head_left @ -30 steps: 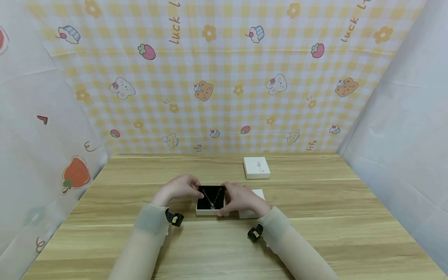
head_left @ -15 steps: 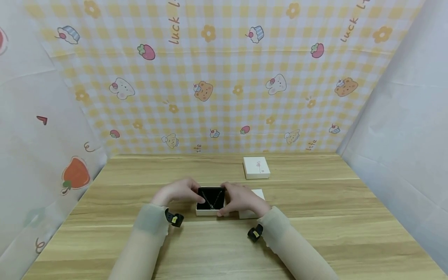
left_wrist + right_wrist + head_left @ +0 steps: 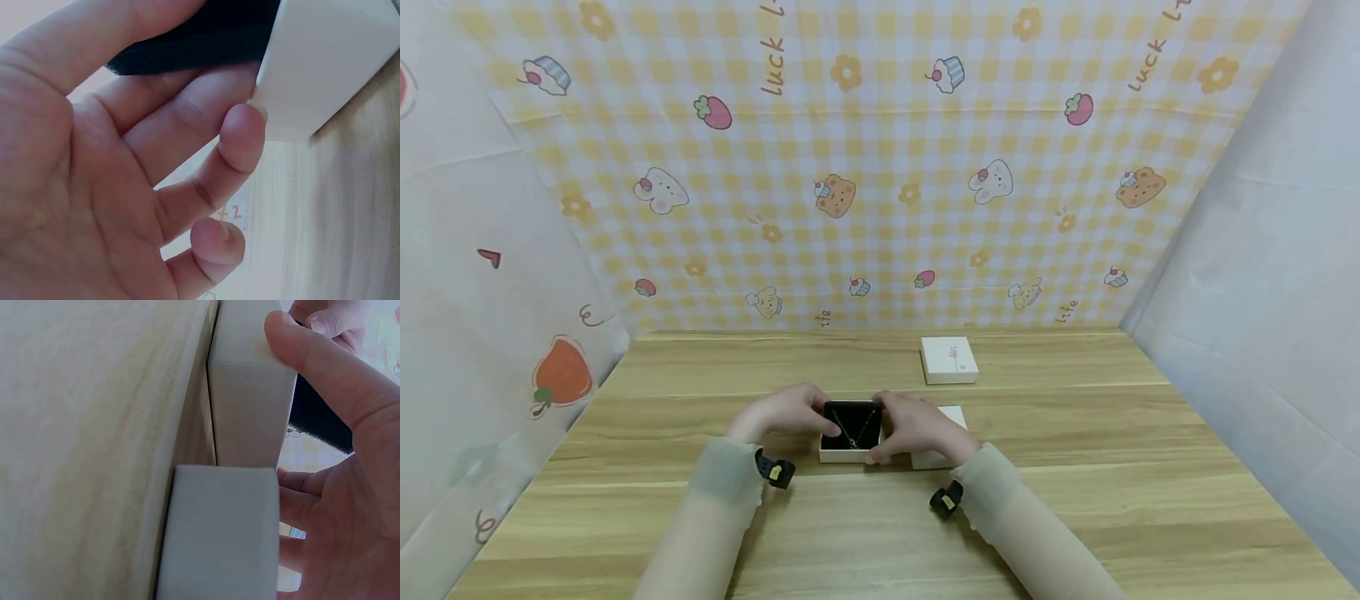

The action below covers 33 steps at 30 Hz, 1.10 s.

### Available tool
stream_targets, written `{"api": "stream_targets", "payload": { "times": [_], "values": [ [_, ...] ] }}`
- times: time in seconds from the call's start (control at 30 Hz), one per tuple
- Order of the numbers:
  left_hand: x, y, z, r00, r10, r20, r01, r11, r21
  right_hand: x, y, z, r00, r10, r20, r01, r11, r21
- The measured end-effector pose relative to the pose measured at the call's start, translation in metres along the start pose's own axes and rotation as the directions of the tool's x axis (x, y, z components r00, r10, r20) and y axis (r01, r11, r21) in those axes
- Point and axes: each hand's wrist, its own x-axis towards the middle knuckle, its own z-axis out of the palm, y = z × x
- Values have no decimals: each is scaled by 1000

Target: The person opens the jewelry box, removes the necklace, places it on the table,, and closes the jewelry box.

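In the middle of the table, the head view shows a small white open box (image 3: pixel 842 457) with a black foam insert (image 3: pixel 857 414). A fine chain necklace (image 3: pixel 853 442) lies in a V on the insert. My left hand (image 3: pixel 784 412) pinches the insert at its left side, thumb on top and fingers beneath, as the left wrist view shows; the insert's far edge is raised and tilted. With my right hand (image 3: pixel 917 423) I hold the box's right side, thumb at the front corner and fingers behind. The fingertips behind it are hidden.
A second white piece (image 3: pixel 955 414), box or lid, lies partly under my right hand, just right of the open box. Farther back sits a white box (image 3: pixel 950 360) with a pink flower print. A checked cloth (image 3: pixel 880 167) hangs behind the wooden table (image 3: pixel 1075 467).
The insert's far edge has tipped up out of the box, and my left thumb has shifted slightly down and right with it. My right hand has stayed in place.
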Motion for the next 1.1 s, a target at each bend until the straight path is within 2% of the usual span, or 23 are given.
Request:
{"api": "stream_targets", "payload": {
  "times": [0.43,0.77,0.93,1.1],
  "values": [
    [1,-2,-1,999,25,-27,-25,999,30,1,1,1,1000,-14,-17,14,1000,26],
    [-2,0,-4,996,52,-67,-52,999,4,1,1,1,1000,-17,-16,18,999,34],
    [-3,3,-6,994,37,-108,-38,999,-11,1,0,1,999,-28,-20,29,999,36],
    [-5,7,-7,984,1,-179,-3,1000,-9,2,1,2,1000,-24,-15,25,999,40]
  ]
}}
